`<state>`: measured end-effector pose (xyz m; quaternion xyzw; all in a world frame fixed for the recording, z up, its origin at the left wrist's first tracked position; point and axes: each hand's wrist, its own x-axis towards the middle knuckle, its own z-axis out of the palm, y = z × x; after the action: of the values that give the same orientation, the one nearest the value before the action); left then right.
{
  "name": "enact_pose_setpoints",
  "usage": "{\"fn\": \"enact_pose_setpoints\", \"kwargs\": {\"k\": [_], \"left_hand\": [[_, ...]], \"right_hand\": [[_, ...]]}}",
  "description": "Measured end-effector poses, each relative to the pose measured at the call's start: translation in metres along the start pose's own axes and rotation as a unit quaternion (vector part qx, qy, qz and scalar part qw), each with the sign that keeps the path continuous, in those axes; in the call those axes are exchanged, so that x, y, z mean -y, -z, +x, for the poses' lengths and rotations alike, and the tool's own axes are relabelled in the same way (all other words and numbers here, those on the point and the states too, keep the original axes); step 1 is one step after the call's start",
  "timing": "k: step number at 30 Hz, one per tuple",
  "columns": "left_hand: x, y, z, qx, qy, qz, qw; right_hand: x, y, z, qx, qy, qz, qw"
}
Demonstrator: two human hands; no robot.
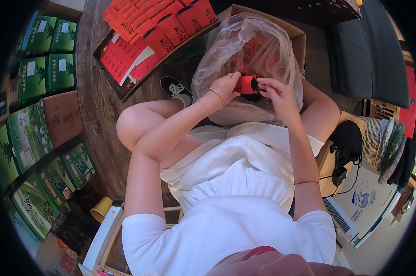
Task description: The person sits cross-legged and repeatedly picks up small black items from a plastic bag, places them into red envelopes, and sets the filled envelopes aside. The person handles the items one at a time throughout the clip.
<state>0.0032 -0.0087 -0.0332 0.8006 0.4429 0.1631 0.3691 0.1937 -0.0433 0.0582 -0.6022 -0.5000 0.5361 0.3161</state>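
Note:
Over the mouth of a clear plastic bag [208, 69], my left hand [225, 88] holds a small red paper packet [246, 85] with black characters by its left side. The packet's black end points right, where the fingers of my right hand [275, 91] touch or pinch it; the exact grip of the fingertips is hard to tell. More red packets [258, 48] show through the plastic inside the bag, which lines a cardboard box [298, 39]. At the upper left, a dark wooden tray [116, 84] bears rows of overlapping red packets [175, 31] and red printed sheets [120, 58].
Green printed cartons [30, 138] and a brown carton [62, 117] line the left side. A dark cushioned seat [366, 51] stands at the upper right. A black bag [347, 138] with a cable, a wicker basket [369, 138] and a white appliance [366, 200] are at right. A yellow cup [102, 209] is lower left.

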Motion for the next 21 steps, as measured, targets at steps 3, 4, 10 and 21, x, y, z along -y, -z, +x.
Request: {"fn": "enact_pose_setpoints", "kwargs": {"k": [3, 4, 10, 21], "left_hand": [[0.001, 0.000, 0.001, 0.001, -0.002, 0.001, 1.000], [0.001, 0.001, 0.001, 0.002, -0.004, 0.001, 1.000], [-0.006, 0.002, 0.001, -0.075, -0.109, -0.025, 0.991], [-0.004, 0.004, -0.001, -0.042, -0.067, -0.016, 0.997]], "right_hand": [[0.001, 0.007, 0.002, -0.050, 0.053, -0.073, 0.995], [0.004, 0.005, 0.003, -0.064, 0.073, -0.128, 0.987], [0.009, -0.017, 0.008, -0.060, 0.113, -0.255, 0.958], [0.006, -0.016, 0.008, -0.055, 0.136, -0.224, 0.964]]}}
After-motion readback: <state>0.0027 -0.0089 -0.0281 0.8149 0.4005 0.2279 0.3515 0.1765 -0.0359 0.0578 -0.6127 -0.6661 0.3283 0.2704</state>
